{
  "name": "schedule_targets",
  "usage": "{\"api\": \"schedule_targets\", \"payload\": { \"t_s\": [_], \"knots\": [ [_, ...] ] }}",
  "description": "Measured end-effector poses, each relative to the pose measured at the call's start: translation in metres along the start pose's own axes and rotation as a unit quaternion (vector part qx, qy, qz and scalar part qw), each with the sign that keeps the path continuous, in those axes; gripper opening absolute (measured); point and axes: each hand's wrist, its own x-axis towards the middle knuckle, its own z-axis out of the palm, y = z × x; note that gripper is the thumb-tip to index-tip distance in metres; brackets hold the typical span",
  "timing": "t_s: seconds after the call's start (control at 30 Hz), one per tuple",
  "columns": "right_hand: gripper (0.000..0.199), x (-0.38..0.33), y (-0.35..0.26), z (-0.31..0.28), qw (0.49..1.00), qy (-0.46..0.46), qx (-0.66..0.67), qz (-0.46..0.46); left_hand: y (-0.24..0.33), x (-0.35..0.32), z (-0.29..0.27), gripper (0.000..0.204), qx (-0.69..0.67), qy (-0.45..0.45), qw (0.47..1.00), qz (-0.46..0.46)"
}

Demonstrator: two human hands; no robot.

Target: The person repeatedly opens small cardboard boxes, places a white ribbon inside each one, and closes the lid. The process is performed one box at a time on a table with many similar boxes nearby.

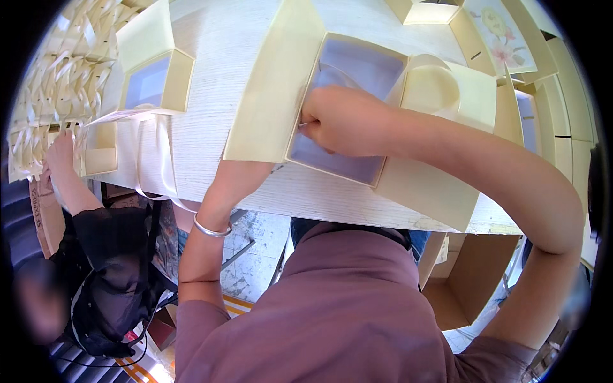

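Note:
In front of me an open cream gift box [384, 173] with a pale lilac inside rests on the white table. My right hand [348, 121] is closed inside it, fingers pinched against the left wall. A small white bit of ribbon shows at the fingertips, and a pale ribbon [340, 74] curves behind the hand. The box's tall left flap [274, 83] stands out to the side. My left hand [246, 175] reaches beneath that flap to the outside of the same wall; its fingers are hidden. A silver bangle circles my left wrist.
Another open box [175, 83] stands at the left, with a white ribbon [165, 156] hanging over the table edge. Many ribboned boxes [70, 70] are stacked far left, beside a co-worker's hand [60, 153]. More boxes [533, 102] line the right. A cardboard carton [476, 277] sits below the table.

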Motion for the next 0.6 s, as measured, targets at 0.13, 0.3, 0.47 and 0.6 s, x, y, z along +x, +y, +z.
{"api": "schedule_targets", "payload": {
  "t_s": [0.13,0.3,0.47,0.6],
  "knots": [
    [0.019,0.003,0.006,-0.004,0.998,-0.052,0.031,-0.004,0.005,0.0,-0.001,0.02,0.034,-0.011,0.997,0.066],
    [0.017,-0.027,-0.019,-0.009,0.942,0.083,-0.301,-0.12,0.0,0.004,0.01,0.02,-0.113,0.069,0.991,0.026],
    [0.031,-0.065,-0.029,0.026,0.851,0.092,-0.467,-0.22,0.02,0.016,0.0,0.019,-0.663,0.228,0.682,-0.209],
    [0.046,-0.076,-0.02,0.005,0.9,-0.028,-0.414,-0.131,-0.031,-0.027,-0.053,0.017,-0.777,0.205,0.593,-0.037]
  ]
}}
